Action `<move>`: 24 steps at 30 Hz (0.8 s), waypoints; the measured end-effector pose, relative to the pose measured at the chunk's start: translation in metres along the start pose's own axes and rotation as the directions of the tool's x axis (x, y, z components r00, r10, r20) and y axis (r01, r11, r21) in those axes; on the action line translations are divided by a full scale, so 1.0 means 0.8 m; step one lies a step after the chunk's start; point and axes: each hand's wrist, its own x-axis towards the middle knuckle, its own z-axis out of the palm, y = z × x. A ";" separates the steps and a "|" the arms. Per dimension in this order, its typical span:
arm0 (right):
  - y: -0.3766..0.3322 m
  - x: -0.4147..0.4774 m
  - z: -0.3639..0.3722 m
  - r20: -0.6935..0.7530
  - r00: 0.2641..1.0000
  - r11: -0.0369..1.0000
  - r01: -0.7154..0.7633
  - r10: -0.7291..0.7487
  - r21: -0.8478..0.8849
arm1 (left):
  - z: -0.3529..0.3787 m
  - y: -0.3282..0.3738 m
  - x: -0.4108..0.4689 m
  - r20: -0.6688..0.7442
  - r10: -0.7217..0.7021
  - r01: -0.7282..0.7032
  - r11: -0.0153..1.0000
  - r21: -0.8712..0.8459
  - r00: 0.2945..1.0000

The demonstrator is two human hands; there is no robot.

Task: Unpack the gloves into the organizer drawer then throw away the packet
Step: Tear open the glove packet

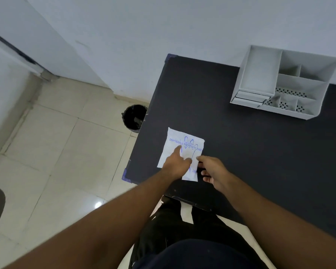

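A white glove packet (188, 141) with blue print lies flat on the dark table (241, 142), near its left edge. My left hand (177, 164) rests on the packet's near half, index finger stretched out over the print. My right hand (211, 171) is at the packet's near right corner, thumb and fingers touching its edge. The packet lies on the table and is not lifted. A white organizer (283, 84) with several compartments and shut drawers at its front left stands at the table's far right, against the wall.
A black bin (134, 118) with a dark liner stands on the tiled floor just left of the table. A white wall runs behind the table. My legs in dark trousers are below the table's near edge.
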 end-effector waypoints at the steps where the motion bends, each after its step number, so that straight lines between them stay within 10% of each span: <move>1: -0.005 -0.006 0.000 -0.012 0.999 0.999 0.037 -0.038 -0.022 | -0.002 0.008 0.001 0.004 -0.020 0.020 0.996 -0.084 1.000; 8: -0.018 -0.029 -0.006 -0.099 0.918 0.923 0.378 -0.383 -0.067 | 0.009 0.064 -0.004 0.151 0.001 0.075 0.864 -0.497 0.988; 14: -0.005 -0.032 -0.039 -0.399 0.602 0.720 0.529 -0.691 -0.448 | 0.022 0.089 0.013 0.357 0.015 0.228 0.744 -0.628 0.934; 24: 0.039 0.013 -0.025 -0.090 0.905 0.835 0.340 -0.415 -0.431 | -0.021 0.028 0.052 0.095 -0.178 0.201 0.908 -0.368 0.979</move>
